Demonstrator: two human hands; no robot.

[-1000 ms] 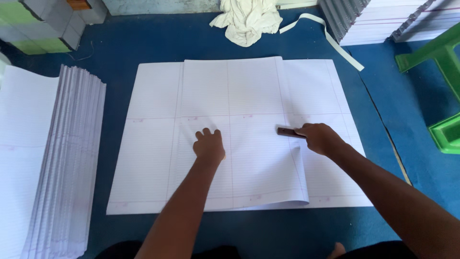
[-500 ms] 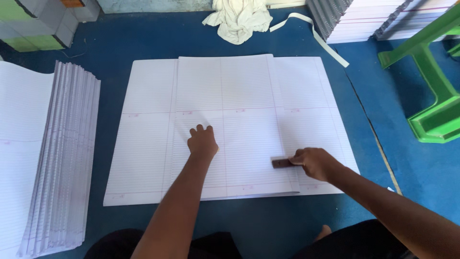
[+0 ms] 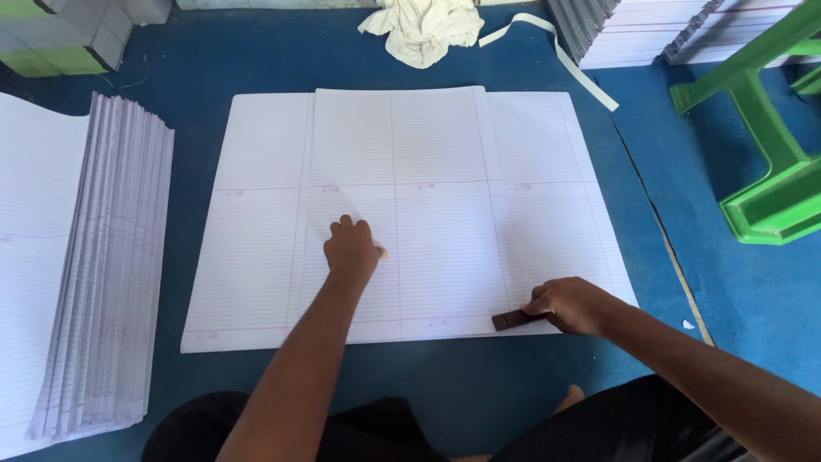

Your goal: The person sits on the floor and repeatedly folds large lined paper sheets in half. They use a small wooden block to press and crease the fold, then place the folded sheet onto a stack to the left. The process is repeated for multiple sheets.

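My right hand [image 3: 575,305]: closed around a small dark brown block [image 3: 511,320], fingers pinching it and pressing it flat on the near right edge of the ruled sheets.
My left hand [image 3: 351,250]: palm down, fingers curled loosely together, resting on the middle of the ruled sheets [image 3: 428,154], left of the centre fold line.
Ruled sheets: large white lined paper lying flat on the blue floor [image 3: 479,385], a narrower folded layer on top with its edges showing as vertical lines; the near edge lies just beyond my knees.
Paper stack [image 3: 94,257]: fanned pile of the same white sheets on my left, near the ruled sheets but apart from them.
Green plastic stool [image 3: 770,171]: on my right, tipped over on the floor, well apart from my right hand.
White cloth [image 3: 423,30]: crumpled at the far side, just past the sheets' far edge.
White strip [image 3: 556,56]: lies beside the cloth, running toward the right.
Far stacks [image 3: 650,30]: more piled paper at the far right corner.
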